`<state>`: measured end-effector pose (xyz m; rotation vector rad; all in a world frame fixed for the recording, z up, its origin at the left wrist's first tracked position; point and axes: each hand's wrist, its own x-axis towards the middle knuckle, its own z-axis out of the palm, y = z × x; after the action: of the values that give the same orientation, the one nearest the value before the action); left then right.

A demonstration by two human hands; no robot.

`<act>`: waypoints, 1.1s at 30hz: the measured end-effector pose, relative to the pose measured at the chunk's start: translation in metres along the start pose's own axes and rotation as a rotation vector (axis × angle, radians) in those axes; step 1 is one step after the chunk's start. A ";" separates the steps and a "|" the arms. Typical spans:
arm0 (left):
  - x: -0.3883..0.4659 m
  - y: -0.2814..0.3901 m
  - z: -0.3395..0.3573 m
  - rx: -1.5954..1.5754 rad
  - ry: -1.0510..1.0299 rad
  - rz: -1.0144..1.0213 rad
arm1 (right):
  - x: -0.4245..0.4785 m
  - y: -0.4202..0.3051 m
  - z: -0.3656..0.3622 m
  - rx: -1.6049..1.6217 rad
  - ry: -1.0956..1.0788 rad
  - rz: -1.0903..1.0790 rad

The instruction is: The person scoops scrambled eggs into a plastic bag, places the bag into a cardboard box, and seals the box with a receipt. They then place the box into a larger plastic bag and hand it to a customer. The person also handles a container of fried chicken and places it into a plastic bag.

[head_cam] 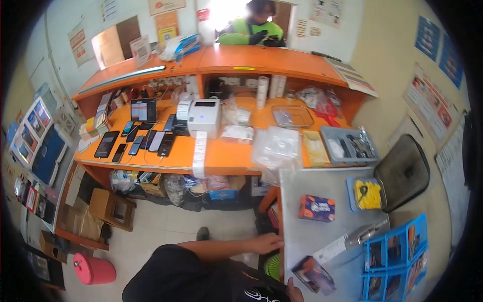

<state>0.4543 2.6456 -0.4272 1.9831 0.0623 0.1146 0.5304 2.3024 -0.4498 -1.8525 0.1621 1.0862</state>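
My left hand [268, 242] reaches to the near left edge of a metal-topped table [332, 181], its fingers at the rim. Lower down, my right hand [294, 290] shows at the same edge, partly cut off by the picture's bottom; whether it holds anything is unclear. Beside it lies a dark patterned packet [313, 273] on the metal top. A strip of printed white labels [332, 248] runs from there towards a metal dispenser-like object [366, 233]. Farther up the table lies a purple and orange box [317, 208].
An orange counter [226, 151] holds several phones [106, 144], a white label printer [204, 117], plastic bags [277, 145] and a grey cutlery tray [349, 145]. Beyond it stands a person in green and black [253, 32]. Blue compartment racks [394, 253] and a yellow food container [367, 194] stand right.
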 end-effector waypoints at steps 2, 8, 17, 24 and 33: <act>-0.048 0.028 -0.109 0.075 0.190 -0.024 | 0.004 -0.017 0.033 -0.056 0.005 0.048; -0.200 -0.091 -0.379 -0.197 0.933 -0.330 | 0.049 -0.115 0.245 -0.453 -0.280 -0.008; -0.177 -0.207 -0.690 0.530 1.209 -0.316 | 0.060 -0.364 0.703 -0.898 -0.566 -1.172; -0.087 -0.210 -0.793 0.179 0.749 -0.405 | 0.088 -0.447 0.844 -1.213 -0.193 -1.070; -0.236 -0.136 -0.734 0.820 -0.230 -0.425 | 0.141 -0.412 0.836 -1.397 0.223 -1.560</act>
<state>0.1411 3.3452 -0.2703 2.7269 0.4351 -0.4878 0.3193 3.2203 -0.4120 -2.1912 -1.9978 -0.3505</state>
